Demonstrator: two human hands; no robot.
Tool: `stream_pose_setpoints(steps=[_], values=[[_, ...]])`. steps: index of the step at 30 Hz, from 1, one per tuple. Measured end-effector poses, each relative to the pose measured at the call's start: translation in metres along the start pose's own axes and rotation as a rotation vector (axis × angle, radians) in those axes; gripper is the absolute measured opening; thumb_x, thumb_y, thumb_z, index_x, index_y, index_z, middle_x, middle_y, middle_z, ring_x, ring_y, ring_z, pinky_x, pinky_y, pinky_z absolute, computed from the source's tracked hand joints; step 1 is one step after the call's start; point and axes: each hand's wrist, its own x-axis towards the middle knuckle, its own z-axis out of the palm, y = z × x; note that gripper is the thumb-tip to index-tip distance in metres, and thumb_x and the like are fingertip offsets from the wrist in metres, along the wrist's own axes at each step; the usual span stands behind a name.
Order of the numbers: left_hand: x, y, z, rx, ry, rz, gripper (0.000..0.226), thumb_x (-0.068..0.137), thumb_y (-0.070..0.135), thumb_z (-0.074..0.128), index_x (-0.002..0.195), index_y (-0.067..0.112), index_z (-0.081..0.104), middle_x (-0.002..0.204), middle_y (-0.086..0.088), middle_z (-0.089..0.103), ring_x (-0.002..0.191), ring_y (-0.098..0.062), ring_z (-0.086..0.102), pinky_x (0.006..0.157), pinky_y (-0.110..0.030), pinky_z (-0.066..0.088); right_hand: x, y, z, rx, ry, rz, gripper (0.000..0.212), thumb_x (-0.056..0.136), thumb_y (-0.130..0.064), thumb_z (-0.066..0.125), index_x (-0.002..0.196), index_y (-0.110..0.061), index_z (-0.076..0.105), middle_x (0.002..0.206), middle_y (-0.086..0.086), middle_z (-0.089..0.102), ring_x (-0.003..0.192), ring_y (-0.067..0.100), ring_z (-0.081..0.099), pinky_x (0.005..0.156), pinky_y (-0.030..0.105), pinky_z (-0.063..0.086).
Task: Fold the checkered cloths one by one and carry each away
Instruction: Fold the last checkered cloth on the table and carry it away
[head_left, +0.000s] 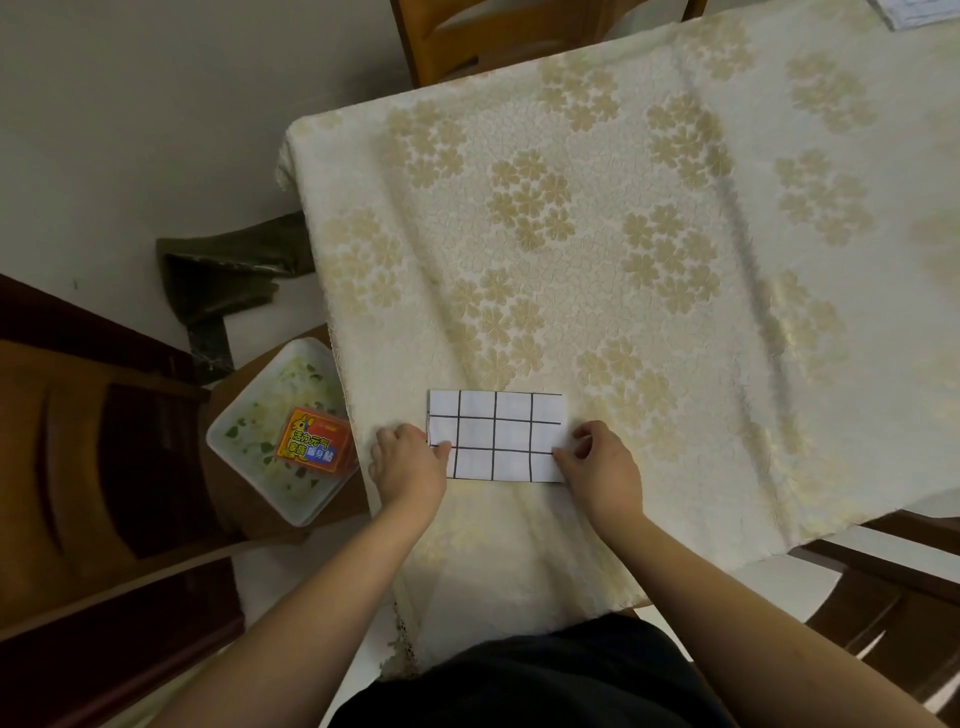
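So the checkered cloth (496, 435) lies folded flat at lower centre of the frame, long axis running left to right. Left hand (408, 465) pinches its lower-left corner, right hand (597, 462) pinches the lower-right, both equally near, so I'd guess the next fold goes end to end

Both arms out fwd, L grip (410, 460) & R grip (597, 460) pinching w/ curled fingers.
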Motion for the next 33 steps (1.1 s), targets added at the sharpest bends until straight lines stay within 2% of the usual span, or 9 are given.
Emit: stream_pose_setpoints(steps=[4, 7, 11, 16, 19, 21, 26, 30, 33], values=[[0.009, 0.005, -0.003, 0.005, -0.138, -0.070, 0.033, 0.087, 0.038, 0.065, 0.109, 0.013, 0.066, 0.123, -0.013, 0.049, 0.112, -0.032, 0.049, 0.093, -0.042, 0.045, -0.002, -0.006, 0.004, -0.028, 0.000, -0.028, 0.048, 0.085, -0.032, 0.069, 0.127, -0.016, 0.051, 0.122, 0.002, 0.051, 0.089, 0.018, 0.058, 0.070, 0.029, 0.048], [0.010, 0.005, -0.004, -0.181, -0.188, -0.043, 0.018, 0.085, 0.026, 0.066, 0.097, 0.013, 0.064, 0.104, -0.008, 0.060, 0.089, -0.025, 0.059, 0.070, -0.033, 0.050, -0.002, -0.009, 0.007, -0.062, 0.001, -0.018, 0.056, 0.081, -0.032, 0.072, 0.129, -0.016, 0.048, 0.126, 0.006, 0.046, 0.094, 0.024, 0.059, 0.074, 0.037, 0.053], [0.002, 0.005, -0.010, -0.399, -0.196, -0.028, 0.014, 0.085, 0.015, 0.065, 0.095, 0.012, 0.055, 0.084, 0.000, 0.058, 0.076, -0.019, 0.055, 0.052, -0.025, 0.035, 0.000, -0.007, 0.009, -0.050, 0.003, -0.006, 0.060, 0.078, -0.032, 0.074, 0.129, -0.017, 0.046, 0.126, 0.007, 0.046, 0.098, 0.025, 0.058, 0.075, 0.041, 0.054], [0.004, 0.002, -0.017, -0.717, -0.218, -0.159, 0.034, 0.083, 0.020, 0.073, 0.106, 0.015, 0.049, 0.101, -0.002, 0.058, 0.087, -0.018, 0.059, 0.069, -0.034, 0.054, 0.001, -0.006, 0.010, -0.026, 0.010, -0.009, 0.062, 0.077, -0.033, 0.076, 0.128, -0.017, 0.046, 0.124, 0.006, 0.046, 0.098, 0.025, 0.057, 0.075, 0.041, 0.054], [0.001, 0.007, -0.024, -0.931, -0.339, -0.225, 0.028, 0.087, 0.023, 0.072, 0.108, 0.017, 0.054, 0.105, -0.001, 0.063, 0.092, -0.019, 0.064, 0.064, -0.034, 0.057, 0.001, -0.006, 0.010, -0.019, 0.009, -0.011, 0.064, 0.075, -0.033, 0.077, 0.129, -0.017, 0.045, 0.124, 0.006, 0.046, 0.098, 0.025, 0.057, 0.074, 0.040, 0.054], [-0.001, 0.010, -0.026, -0.926, -0.402, -0.184, 0.016, 0.091, 0.022, 0.066, 0.106, 0.016, 0.063, 0.104, -0.003, 0.068, 0.090, -0.017, 0.066, 0.064, -0.030, 0.056, 0.001, -0.005, 0.010, 0.021, 0.003, -0.004, 0.067, 0.075, -0.035, 0.076, 0.131, -0.016, 0.044, 0.125, 0.006, 0.046, 0.100, 0.025, 0.057, 0.076, 0.037, 0.053], [-0.007, 0.014, -0.036, -0.658, -0.265, 0.141, 0.018, 0.092, 0.016, 0.063, 0.108, 0.024, 0.065, 0.103, 0.005, 0.071, 0.094, -0.013, 0.067, 0.084, -0.035, 0.056, -0.004, -0.003, 0.007, 0.213, 0.034, -0.009, 0.076, 0.077, -0.041, 0.077, 0.138, -0.015, 0.041, 0.124, 0.005, 0.049, 0.105, 0.020, 0.055, 0.089, 0.036, 0.050], [-0.017, 0.009, -0.057, -0.778, -0.375, 0.209, 0.024, 0.093, 0.015, 0.063, 0.116, 0.022, 0.059, 0.107, 0.004, 0.072, 0.095, -0.012, 0.069, 0.082, -0.031, 0.057, -0.016, -0.014, 0.000, 0.549, 0.006, 0.062, 0.085, 0.077, -0.041, 0.078, 0.145, -0.017, 0.034, 0.130, -0.004, 0.049, 0.113, 0.014, 0.053, 0.095, 0.033, 0.048], [-0.019, -0.004, -0.069, -0.943, -0.441, 0.196, 0.028, 0.093, 0.009, 0.061, 0.120, 0.019, 0.060, 0.111, -0.001, 0.072, 0.101, -0.017, 0.069, 0.085, -0.037, 0.056, -0.023, -0.023, -0.011, 0.843, -0.215, 0.111, 0.067, 0.083, -0.035, 0.074, 0.139, -0.019, 0.042, 0.129, -0.004, 0.059, 0.110, 0.012, 0.062, 0.091, 0.032, 0.052]])
